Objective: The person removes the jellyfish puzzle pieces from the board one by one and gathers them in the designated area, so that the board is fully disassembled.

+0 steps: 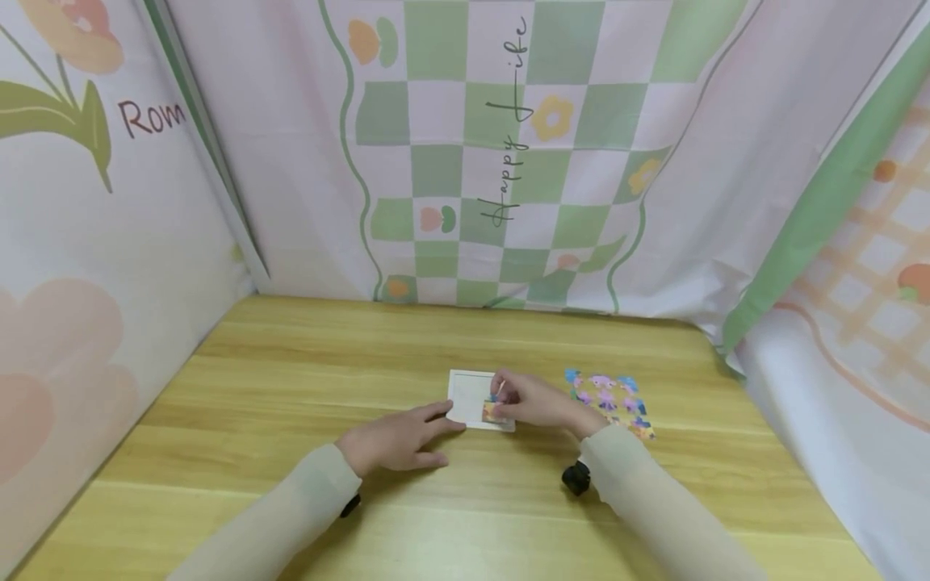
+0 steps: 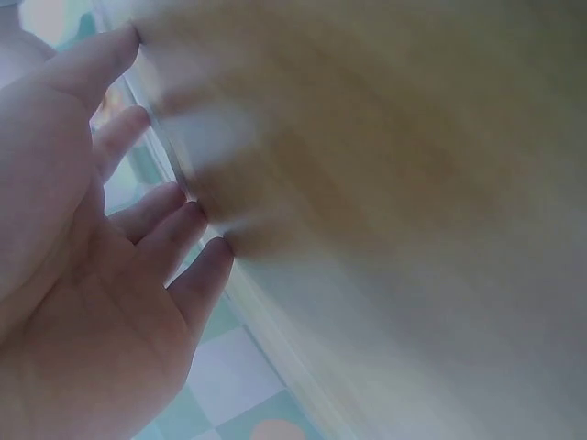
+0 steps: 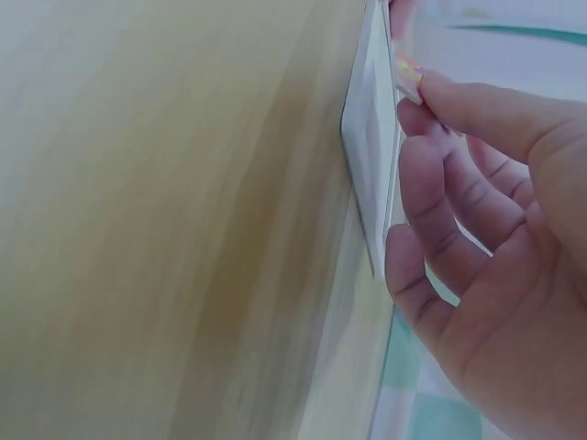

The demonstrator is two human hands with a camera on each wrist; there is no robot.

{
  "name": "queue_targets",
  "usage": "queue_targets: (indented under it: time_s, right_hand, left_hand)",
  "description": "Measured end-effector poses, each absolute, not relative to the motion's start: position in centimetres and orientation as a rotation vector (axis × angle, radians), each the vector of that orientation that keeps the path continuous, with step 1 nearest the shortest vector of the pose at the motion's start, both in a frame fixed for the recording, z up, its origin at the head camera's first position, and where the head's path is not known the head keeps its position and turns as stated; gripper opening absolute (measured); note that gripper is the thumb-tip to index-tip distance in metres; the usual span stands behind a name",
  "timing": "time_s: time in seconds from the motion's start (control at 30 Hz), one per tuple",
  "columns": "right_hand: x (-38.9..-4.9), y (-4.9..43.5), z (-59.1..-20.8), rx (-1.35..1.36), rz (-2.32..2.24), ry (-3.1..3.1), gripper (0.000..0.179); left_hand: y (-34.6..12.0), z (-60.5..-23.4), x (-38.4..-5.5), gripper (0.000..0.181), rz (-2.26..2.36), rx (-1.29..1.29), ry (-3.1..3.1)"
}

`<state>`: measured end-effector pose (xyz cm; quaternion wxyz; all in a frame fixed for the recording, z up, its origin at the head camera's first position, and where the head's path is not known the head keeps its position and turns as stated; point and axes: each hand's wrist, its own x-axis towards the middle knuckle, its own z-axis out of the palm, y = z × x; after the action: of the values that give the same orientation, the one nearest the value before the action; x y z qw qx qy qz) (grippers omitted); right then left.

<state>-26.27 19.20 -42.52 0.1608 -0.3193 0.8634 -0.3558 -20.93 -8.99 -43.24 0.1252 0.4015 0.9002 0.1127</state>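
Note:
A white puzzle tray [image 1: 465, 392] lies flat on the wooden table. Yellow-orange puzzle pieces [image 1: 491, 411] sit in its lower right corner, partly hidden by fingers. Over that corner, my right hand [image 1: 539, 402] pinches a small puzzle piece [image 3: 410, 77] between thumb and forefinger; the other fingers are bent loosely. My left hand [image 1: 398, 440] rests on the table at the tray's left side. Its fingers are spread, and the fingertips reach the tray's lower left edge. In the left wrist view the palm of the left hand [image 2: 101, 266] shows, holding nothing.
Several loose puzzle pieces [image 1: 606, 400], pink, purple, blue and yellow, lie to the right of the tray, partly behind my right wrist. The wooden table [image 1: 291, 379] meets a patterned cloth [image 1: 443, 161] at the back and both sides.

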Motion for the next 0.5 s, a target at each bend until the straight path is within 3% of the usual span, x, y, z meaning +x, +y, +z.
queue_targets:
  time_s: [0.5]
  right_hand:
    - [-25.1, 26.6, -41.9, -0.806, -0.974, 2.559, 0.023]
  left_hand:
    - [-9.1, -43.3, -20.9, 0.056, 0.351, 1.187, 2.621]
